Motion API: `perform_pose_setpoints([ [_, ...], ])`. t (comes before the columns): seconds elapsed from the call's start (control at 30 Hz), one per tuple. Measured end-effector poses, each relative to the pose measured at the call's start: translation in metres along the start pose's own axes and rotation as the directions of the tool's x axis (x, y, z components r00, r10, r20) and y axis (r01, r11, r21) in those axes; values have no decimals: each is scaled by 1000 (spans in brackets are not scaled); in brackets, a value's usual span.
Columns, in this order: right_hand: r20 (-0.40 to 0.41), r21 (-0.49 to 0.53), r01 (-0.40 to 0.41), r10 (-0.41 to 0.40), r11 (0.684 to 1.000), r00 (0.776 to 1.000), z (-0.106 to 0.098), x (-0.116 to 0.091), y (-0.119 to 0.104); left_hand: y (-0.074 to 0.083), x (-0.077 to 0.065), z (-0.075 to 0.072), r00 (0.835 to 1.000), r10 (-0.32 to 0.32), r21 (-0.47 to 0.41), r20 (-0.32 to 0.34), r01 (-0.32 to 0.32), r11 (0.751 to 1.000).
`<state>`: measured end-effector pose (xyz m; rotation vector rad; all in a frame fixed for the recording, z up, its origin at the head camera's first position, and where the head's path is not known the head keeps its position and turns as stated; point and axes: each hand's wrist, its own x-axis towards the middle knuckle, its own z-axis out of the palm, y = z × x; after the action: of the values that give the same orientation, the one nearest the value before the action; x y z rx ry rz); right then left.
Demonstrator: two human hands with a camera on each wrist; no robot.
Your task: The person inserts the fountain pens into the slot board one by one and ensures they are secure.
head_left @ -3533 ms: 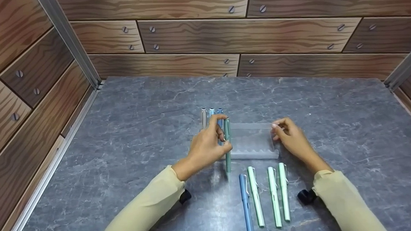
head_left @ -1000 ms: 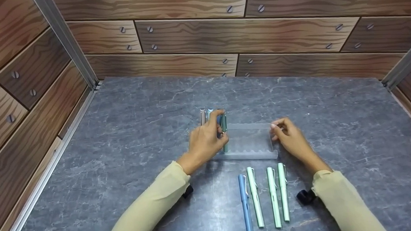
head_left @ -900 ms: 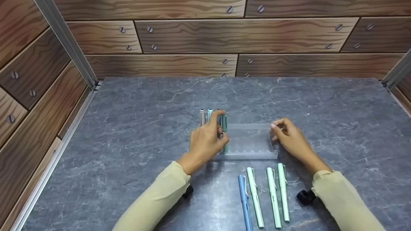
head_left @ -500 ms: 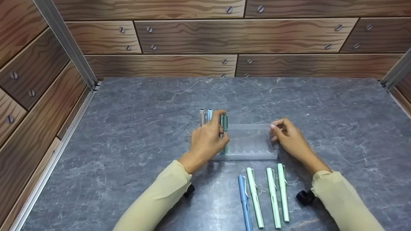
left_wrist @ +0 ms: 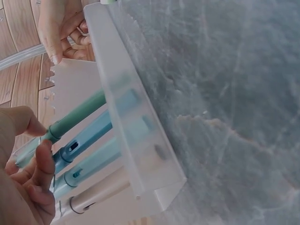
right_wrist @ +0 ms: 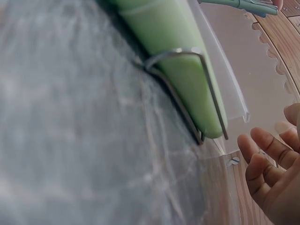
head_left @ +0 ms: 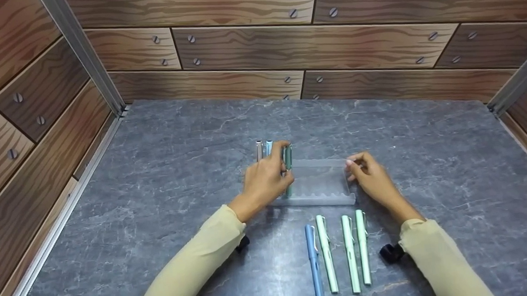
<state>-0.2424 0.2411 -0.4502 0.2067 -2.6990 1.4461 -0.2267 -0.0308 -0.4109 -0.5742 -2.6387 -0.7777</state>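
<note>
My left hand [head_left: 267,179] pinches a dark green pen [head_left: 288,158] between thumb and fingers, over the left part of a clear plastic pen tray [head_left: 320,176]. In the left wrist view the green pen [left_wrist: 82,112] lies with one end under the tray's frosted lip [left_wrist: 136,103]. Beside it in the tray lie a blue pen [left_wrist: 89,138], a light teal pen [left_wrist: 93,161] and a beige pen [left_wrist: 101,190]. At the tray's right end, my right hand [head_left: 371,174] holds the edge by the far corner, thumb and fingertips at the rim.
In front of the tray, a blue pen [head_left: 314,263] and three mint green pens [head_left: 351,253] lie side by side on the grey marbled table [head_left: 192,137]. Wood-patterned walls [head_left: 241,46] enclose the back and sides.
Since the earliest frame, my left hand has brought the green pen from above the tray's front edge down into the row beside the other pens. My right hand has stayed at the tray's end.
</note>
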Motion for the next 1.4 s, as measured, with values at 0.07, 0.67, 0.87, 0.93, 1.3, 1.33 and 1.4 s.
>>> perform_pose_setpoints([
  [0.07, 6, -9, -5, 5, 1000, 1000, 0, 0, 0, 1, 1, -1, 1000, -5, -2, 17, 5, 1000],
  [0.67, -19, -47, -2, 1, 999, 1000, -1, 0, 0, 1, 4, -3, 997, -41, 60, 69, 37, 997],
  [0.87, -25, -50, 5, -7, 999, 1000, 0, 1, 2, 1, 5, -2, 997, -39, 73, 59, 35, 997],
  [0.93, -23, -48, 5, -7, 999, 1000, 0, 2, 3, 0, 5, -1, 998, -37, 76, 55, 33, 997],
  [1.3, -2, -11, 3, -3, 1000, 1000, -1, 1, 2, 1, 6, -1, 997, -55, 81, 52, 51, 995],
  [1.33, -2, -11, 0, 0, 1000, 1000, -1, 1, 2, 1, 6, -1, 997, -54, 81, 51, 50, 995],
  [1.4, 2, -6, -2, 2, 1000, 1000, -1, 1, 1, 1, 5, -2, 998, -51, 76, 49, 47, 996],
])
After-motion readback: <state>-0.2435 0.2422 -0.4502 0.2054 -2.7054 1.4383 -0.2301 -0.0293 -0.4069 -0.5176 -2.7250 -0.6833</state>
